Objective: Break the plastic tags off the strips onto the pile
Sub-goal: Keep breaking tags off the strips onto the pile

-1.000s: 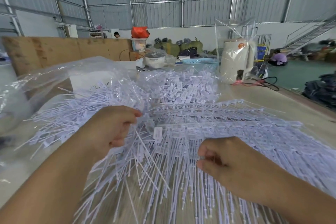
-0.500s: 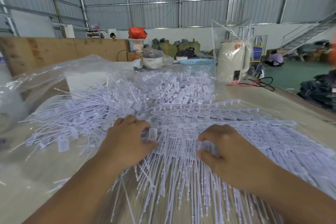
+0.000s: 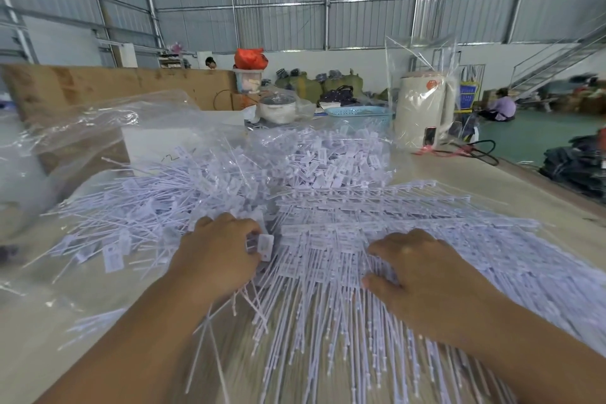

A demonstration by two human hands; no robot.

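A stack of white plastic tag strips (image 3: 410, 226) lies across the table, their thin tails fanning toward me. A loose pile of broken-off tags (image 3: 157, 207) spreads to the left and behind. My left hand (image 3: 219, 252) grips a few tags at the left end of the top strip, one white tag (image 3: 265, 246) showing at its fingertips. On the strips further right lies my right hand (image 3: 423, 275), its fingers curled over them and its thumb tucked under the tails.
Clear plastic bags (image 3: 85, 128) lie at the back left. A cream kettle (image 3: 423, 108) in a bag, a blue basket (image 3: 357, 113) and a lidded pot (image 3: 278, 108) stand at the far side. The table's right edge (image 3: 557, 187) runs diagonally.
My left hand has moved right from the loose pile onto the strip's left end and taken hold of tags. My right hand has stayed on the strips.
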